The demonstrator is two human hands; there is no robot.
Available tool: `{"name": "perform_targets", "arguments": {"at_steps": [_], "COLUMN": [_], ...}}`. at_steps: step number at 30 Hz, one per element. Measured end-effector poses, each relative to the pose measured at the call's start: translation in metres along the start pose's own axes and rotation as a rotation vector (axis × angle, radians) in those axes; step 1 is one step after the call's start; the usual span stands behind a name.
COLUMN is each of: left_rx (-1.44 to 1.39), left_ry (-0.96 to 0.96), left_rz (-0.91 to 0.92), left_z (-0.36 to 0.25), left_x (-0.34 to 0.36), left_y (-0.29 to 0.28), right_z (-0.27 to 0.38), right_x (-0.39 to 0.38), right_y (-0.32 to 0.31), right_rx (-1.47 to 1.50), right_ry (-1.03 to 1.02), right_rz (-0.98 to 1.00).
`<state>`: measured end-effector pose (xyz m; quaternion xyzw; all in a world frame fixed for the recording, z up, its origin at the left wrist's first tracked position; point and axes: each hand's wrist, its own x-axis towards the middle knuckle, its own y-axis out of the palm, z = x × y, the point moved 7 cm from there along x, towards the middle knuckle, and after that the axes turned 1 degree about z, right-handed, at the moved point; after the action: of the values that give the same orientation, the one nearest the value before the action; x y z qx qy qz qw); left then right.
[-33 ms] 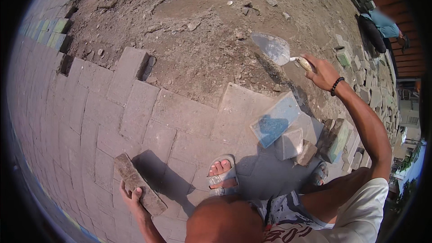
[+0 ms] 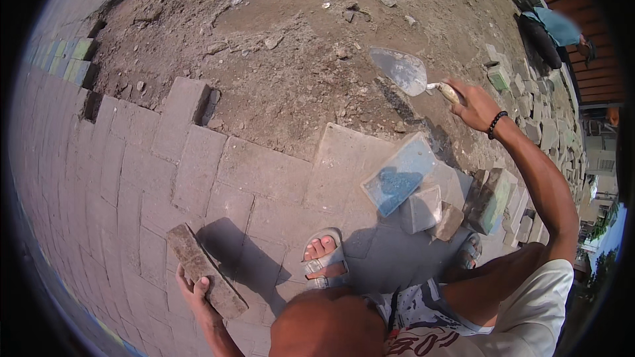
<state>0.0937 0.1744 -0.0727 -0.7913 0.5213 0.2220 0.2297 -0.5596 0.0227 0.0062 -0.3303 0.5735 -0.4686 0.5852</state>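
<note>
My left hand [image 2: 197, 294] is closed round the side of a brown-grey paving brick [image 2: 204, 266], thumb on its upper face. The brick is held at a slant above the laid paving [image 2: 198, 178] and throws a shadow to its right. With my right arm stretched out, my right hand [image 2: 477, 109] grips the handle of a pointed trowel [image 2: 400, 71]. The trowel's grey, mortar-stained blade points left, over the bare soil [image 2: 284, 79]. Between the hands, along the paving's edge, lie a blue-painted paver [image 2: 399, 182], a pale block [image 2: 422, 210] and a small brown block [image 2: 447, 223].
A loose paver [image 2: 182, 109] stands proud at the soil's edge. My sandalled foot [image 2: 324, 258] is on the paving. More blocks [image 2: 491, 201] lie by my right leg, with a long heap of pavers [image 2: 542, 119] beyond. Another person [image 2: 552, 30] is at the far right.
The ground has shifted slightly left in the view. Both hands keep their holds on the brick and the trowel, almost unmoved in the picture.
</note>
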Motion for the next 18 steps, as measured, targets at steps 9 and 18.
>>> {"name": "perform_targets", "arguments": {"at_steps": [9, 18], "left_rx": [-0.156, -0.207], "left_ry": [-0.257, -0.841], "left_rz": [0.933, 1.176], "left_z": [-0.013, 0.083], "left_x": [-0.017, -0.116], "left_y": [0.292, 0.401], "right_z": [-0.069, -0.078], "right_x": [-0.151, -0.247], "right_y": [-0.042, -0.023], "right_rx": [0.189, 0.272], "right_ry": [0.34, 0.376], "right_rz": [0.051, -0.017]}}
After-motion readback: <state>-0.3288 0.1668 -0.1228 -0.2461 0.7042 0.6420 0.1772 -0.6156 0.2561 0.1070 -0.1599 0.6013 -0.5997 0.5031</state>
